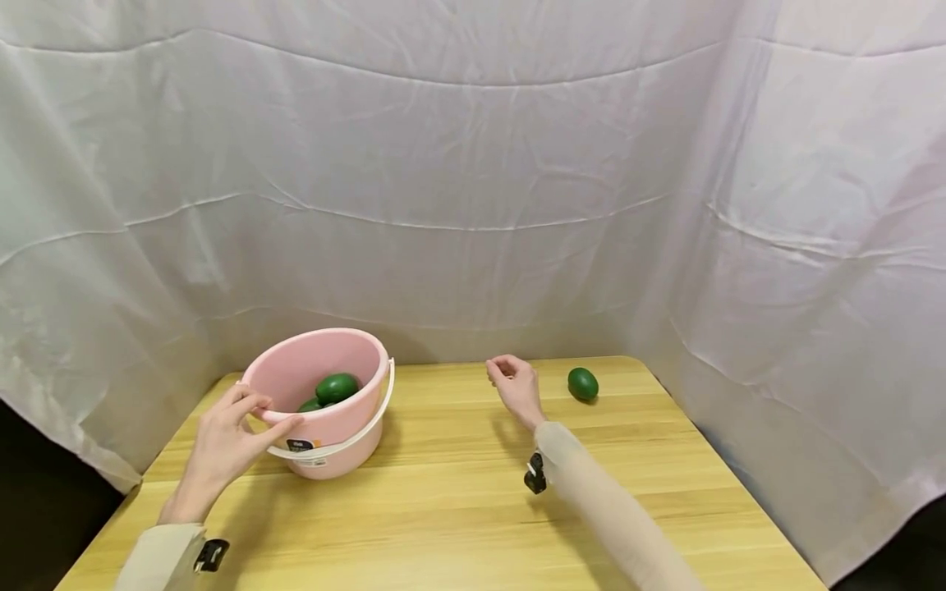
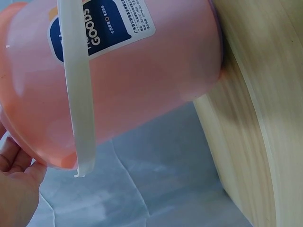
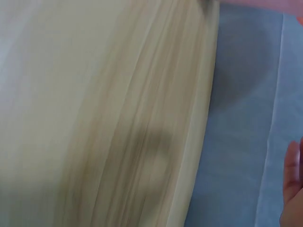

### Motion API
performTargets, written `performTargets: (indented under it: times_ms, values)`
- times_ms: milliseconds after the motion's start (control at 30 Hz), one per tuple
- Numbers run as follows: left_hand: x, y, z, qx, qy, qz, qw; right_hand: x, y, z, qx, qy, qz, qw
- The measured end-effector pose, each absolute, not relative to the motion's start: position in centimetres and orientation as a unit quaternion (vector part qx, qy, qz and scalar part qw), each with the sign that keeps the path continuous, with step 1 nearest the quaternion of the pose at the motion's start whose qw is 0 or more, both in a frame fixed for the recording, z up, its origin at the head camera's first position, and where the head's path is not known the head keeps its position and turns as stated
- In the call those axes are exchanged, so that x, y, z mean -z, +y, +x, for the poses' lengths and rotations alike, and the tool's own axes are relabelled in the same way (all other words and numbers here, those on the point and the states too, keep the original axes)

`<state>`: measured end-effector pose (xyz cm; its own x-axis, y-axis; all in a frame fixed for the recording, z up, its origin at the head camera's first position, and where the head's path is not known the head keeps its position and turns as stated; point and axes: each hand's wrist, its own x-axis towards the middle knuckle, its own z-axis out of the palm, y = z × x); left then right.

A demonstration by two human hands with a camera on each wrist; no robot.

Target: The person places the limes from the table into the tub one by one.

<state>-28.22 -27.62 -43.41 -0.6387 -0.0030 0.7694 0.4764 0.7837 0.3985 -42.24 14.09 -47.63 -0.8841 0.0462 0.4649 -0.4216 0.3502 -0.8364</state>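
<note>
A pink bucket (image 1: 325, 427) with a white handle (image 1: 355, 439) stands on the left of the wooden table (image 1: 458, 492). Green oval fruits (image 1: 337, 387) lie inside it. My left hand (image 1: 269, 410) grips the bucket's near rim, fingers over the edge and thumb on the outer wall. The left wrist view shows the bucket wall (image 2: 142, 71), its blue label and that hand (image 2: 16, 184) at the rim. My right hand (image 1: 506, 373) hovers mid-table with loosely curled fingers, holding nothing. One more green fruit (image 1: 583, 383) lies just to its right.
White cloth (image 1: 473, 205) hangs close behind and on both sides of the table. The table's back right corner lies just beyond the loose fruit. The right wrist view shows only blurred tabletop (image 3: 118, 118), cloth and a sliver of hand (image 3: 293, 189).
</note>
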Motion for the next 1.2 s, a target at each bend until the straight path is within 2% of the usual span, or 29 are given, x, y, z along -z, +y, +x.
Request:
performTargets:
  times_ms: [400,667,833,967,1200]
  values:
    - [43.4,-27.6,-28.2,0.3,-0.851,-0.142,0.406,48.4,20.0,-42.6,-0.5,-0.832,0.044,0.236]
    - [43.5,-27.5,-28.1,0.293,-0.855,-0.137,0.406,49.5,24.1,-42.8,-0.513,-0.822,-0.094,0.228]
    - [43.3,-27.5,-28.3,0.298,-0.856,-0.135,0.401,49.7,26.3,-43.1,-0.504,-0.824,-0.151,0.21]
    - [43.4,-27.5,-28.2,0.305,-0.854,-0.134,0.399,49.8,27.6,-43.1,-0.485,-0.843,-0.152,0.178]
    - [43.4,-27.5,-28.1,0.3,-0.858,-0.13,0.396,49.8,28.8,-44.0,-0.46,-0.874,-0.1,0.122]
